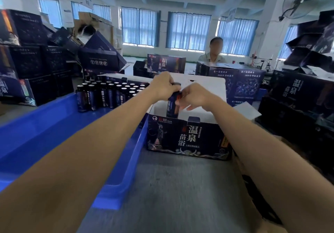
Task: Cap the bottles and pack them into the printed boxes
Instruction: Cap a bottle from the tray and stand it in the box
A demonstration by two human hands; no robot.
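Nearest you, the grey table (180, 196) carries the blue crate (54, 133) on your left and the open printed box (188, 137) just right of it, touching the crate's wall. Above the box's near-left corner you hold one bottle (172, 104) upright, its base already below the rim. Your left hand (165, 86) is curled over the top with fingers round the dark cap (176, 84), and your right hand (194, 96) grips the bottle's upper body. By the look of it you are tightening the cap as this bottle goes in. No other bottle shows inside the box, so packing here has barely started. At the crate's far end a crowd of bottles (108, 93) stands waiting; whether they are capped I cannot tell. Beyond, printed boxes are stacked on the left (32, 61) and right (296, 91), some shut and some open, and another person (215, 52) sits at the far side.
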